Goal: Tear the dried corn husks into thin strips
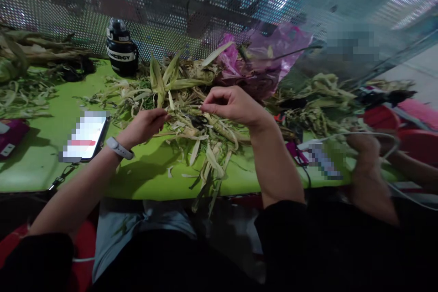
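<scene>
A heap of pale dried leaf strips (191, 96) lies on a lime-green table (44, 155). My left hand (145, 125) is closed in a pinch on a thin strip of leaf (183, 108) at the heap's near edge. My right hand (232, 105) is a little higher and to the right, its thumb and fingers pinched on the other end of the same strip. A dark pair of scissors (198, 121) lies among the leaves just below my hands. A light watch sits on my left wrist.
A phone (85, 136) lies on the table at left, a black bottle (121, 50) behind it. A pink plastic bag (263, 61) stands at the back before a perforated metal screen. Another person's hand (364, 146) holds a phone at right. More leaves pile at far left.
</scene>
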The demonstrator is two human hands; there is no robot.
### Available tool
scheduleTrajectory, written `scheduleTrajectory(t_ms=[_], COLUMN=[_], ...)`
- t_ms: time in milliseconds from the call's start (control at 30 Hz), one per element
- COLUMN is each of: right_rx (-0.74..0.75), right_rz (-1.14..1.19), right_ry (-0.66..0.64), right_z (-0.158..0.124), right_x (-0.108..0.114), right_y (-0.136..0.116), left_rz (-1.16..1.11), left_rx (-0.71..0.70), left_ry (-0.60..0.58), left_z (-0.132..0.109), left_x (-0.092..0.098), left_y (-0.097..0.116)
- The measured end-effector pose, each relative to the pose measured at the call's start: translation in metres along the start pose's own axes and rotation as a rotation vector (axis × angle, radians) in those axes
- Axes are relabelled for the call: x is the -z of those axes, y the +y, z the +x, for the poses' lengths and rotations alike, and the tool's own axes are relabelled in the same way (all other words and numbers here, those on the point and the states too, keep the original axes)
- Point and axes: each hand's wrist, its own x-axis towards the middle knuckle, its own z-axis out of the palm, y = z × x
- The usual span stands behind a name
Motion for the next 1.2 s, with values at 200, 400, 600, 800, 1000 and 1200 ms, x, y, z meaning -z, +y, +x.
scheduleTrajectory(t_ms=[200,400,600,800,1000,1200], right_rx=[0.132,0.102,-0.045,-0.168,-0.093,-0.083], right_rz=[-0.033,-0.09,0.099,0.224,0.715,0.974], right_ry=[-0.043,-0.228,-0.18,-0.121,-0.016,0.08], right_z=[0.018,0.055,0.057,0.023,-0.012,-0.012], right_x=[0.01,0.02,-0.005,-0.059,-0.075,-0.088], right_y=[-0.033,-0.006,0.058,0.094,0.058,0.03], left_rz=[-0.009,-0.007,-0.369,-0.704,-0.907,-0.94], left_rx=[-0.129,-0.191,-0.061,0.113,0.24,0.295], left_ry=[-0.236,-0.389,-0.449,0.066,0.212,0.128], left_z=[-0.007,-0.012,-0.02,-0.008,0.003,0.001], left_x=[-0.006,-0.001,0.011,0.011,0.006,-0.008], left_y=[0.019,0.032,0.044,0.026,0.007,0.001])
